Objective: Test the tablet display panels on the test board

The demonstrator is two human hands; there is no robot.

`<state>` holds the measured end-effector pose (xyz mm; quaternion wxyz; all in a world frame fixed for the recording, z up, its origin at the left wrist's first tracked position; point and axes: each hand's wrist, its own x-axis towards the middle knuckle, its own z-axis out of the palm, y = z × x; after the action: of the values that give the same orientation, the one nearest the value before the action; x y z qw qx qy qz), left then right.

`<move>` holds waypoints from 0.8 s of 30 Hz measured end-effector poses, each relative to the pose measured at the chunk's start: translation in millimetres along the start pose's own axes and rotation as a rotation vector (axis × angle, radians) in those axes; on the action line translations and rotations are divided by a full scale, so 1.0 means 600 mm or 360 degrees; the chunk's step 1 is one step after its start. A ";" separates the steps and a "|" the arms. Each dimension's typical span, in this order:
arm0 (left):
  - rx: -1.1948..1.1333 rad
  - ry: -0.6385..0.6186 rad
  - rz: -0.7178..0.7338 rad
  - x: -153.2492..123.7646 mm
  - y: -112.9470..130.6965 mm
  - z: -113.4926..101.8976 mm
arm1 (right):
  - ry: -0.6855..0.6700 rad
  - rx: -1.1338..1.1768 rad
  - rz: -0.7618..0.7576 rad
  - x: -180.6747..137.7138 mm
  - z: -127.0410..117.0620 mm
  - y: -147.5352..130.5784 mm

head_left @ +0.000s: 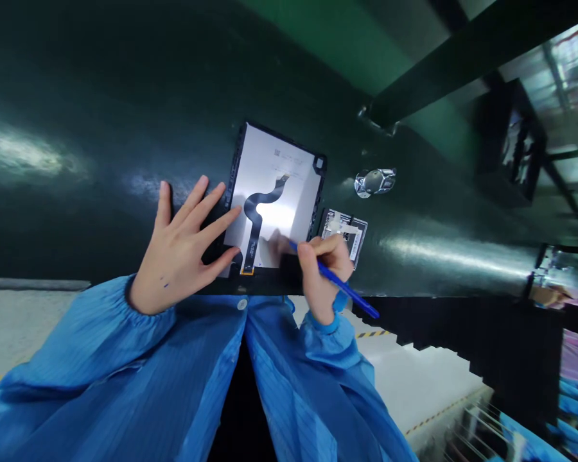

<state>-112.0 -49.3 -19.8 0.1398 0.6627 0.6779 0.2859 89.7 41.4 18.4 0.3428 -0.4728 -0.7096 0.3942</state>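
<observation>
In front of me lies a display panel (298, 192) with a silvery white back and a dark frame, tilted slightly on the dark green table. A black flex cable (253, 215) curves across its back. My left hand (183, 240) lies flat with fingers spread, its fingertips on the panel's left edge. Over the lower right of the panel, my right hand (325, 269) grips a slim blue pen (349, 292). The pen's tip points to the panel; whether it touches I cannot tell. Behind that hand, partly covered, is a small board-like part (359, 240) with a white label.
A shiny metallic object (376, 182) sits on the table (125, 83) right of the panel. A dark post (390, 109) rises at the upper right. The table's front edge runs close to my body. Farther right are a dark box (513, 144) and a metal rack (476, 423).
</observation>
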 end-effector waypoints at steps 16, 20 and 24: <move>-0.0989 0.0174 -0.0170 0.071 0.047 -0.045 | -0.0591 0.0168 -0.0354 0.132 -0.036 -0.053; -0.1823 -0.0672 -0.0294 0.111 0.082 -0.050 | -0.0901 0.0532 -0.0107 0.097 -0.084 -0.088; -0.2210 -0.1036 -0.0499 0.120 0.103 -0.025 | -0.1099 0.0739 0.0028 0.080 -0.103 -0.068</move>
<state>-75.9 15.8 41.0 0.7529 0.3705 0.3543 0.4127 111.1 91.3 88.0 0.1786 -0.2291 -0.6711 0.6821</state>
